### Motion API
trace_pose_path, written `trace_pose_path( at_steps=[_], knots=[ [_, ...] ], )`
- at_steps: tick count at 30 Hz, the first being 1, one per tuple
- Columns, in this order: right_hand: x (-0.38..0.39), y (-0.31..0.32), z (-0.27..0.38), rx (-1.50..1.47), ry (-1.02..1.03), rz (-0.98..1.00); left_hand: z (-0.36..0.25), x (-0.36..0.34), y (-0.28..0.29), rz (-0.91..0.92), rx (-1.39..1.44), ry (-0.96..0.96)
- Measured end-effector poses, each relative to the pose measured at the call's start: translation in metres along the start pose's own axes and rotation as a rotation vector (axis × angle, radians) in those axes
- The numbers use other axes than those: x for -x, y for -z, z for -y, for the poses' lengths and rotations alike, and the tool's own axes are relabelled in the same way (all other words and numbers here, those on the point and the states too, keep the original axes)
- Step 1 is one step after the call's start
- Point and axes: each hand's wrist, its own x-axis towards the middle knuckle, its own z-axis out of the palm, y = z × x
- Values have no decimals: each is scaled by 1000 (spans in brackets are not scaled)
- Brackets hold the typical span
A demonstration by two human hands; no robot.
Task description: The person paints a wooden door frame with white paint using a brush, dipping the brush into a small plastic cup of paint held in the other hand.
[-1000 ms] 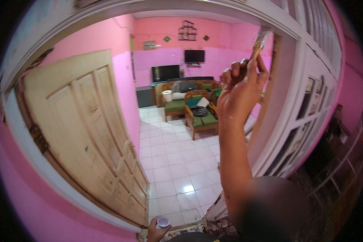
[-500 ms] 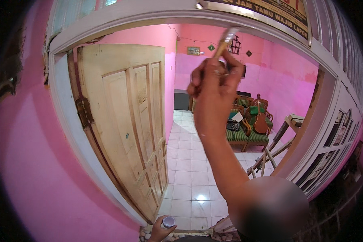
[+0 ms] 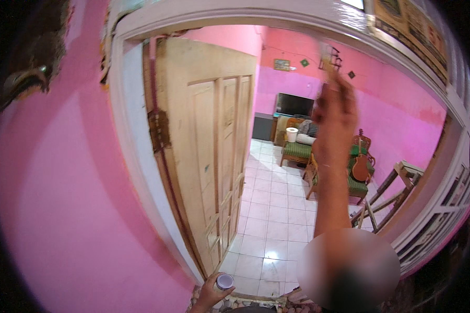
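**Paintbrush (image 3: 328, 67) held up near the top of a white door frame (image 3: 219, 16)**

At the left, a broad pink wall (image 3: 62, 208) is seen beside the frame. Through the opening, a floor (image 3: 269, 214) laid with pale square tiles is shown. A bare panelled wooden door (image 3: 206, 156) is swung inward at the left. On the far side of the room, wooden chairs with green striped cushions (image 3: 297, 149) are placed, with a flat television (image 3: 292, 105) set behind them. A wooden trestle (image 3: 408, 169) is stood inside the opening at the right, and a guitar (image 3: 360, 169) is propped on a chair beyond it.

The right hand (image 3: 337, 112) is raised high, its fingers closed around the paintbrush's handle. The bristles are pointed upward but blurred by motion; whether the frame is touched cannot be told. At the near edge, low and left of centre, a small round cup (image 3: 224, 282) is gripped by the left hand (image 3: 212, 295), partly curled about its side. The cup's contents cannot be made out.
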Motion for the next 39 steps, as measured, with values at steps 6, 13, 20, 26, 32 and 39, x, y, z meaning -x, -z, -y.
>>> trace_pose_path(
  at_steps=[6,13,20,26,32,39],
  knots=[
    [46,46,-24,-213,-102,-207,-11,-15,19,42,-83,79],
    [167,86,-65,35,-528,375,-69,-48,23,-109,-119,48],
    [176,94,-65,234,-410,883,-84,-71,21,-233,-75,86],
    [165,95,-53,299,-453,1268,-91,-80,17,-271,-177,-26],
    [183,78,-68,360,-326,1383,-71,-79,9,-256,-40,35],
    [204,51,-74,468,-232,1465,-57,-88,27,-194,44,56]
  ],
)
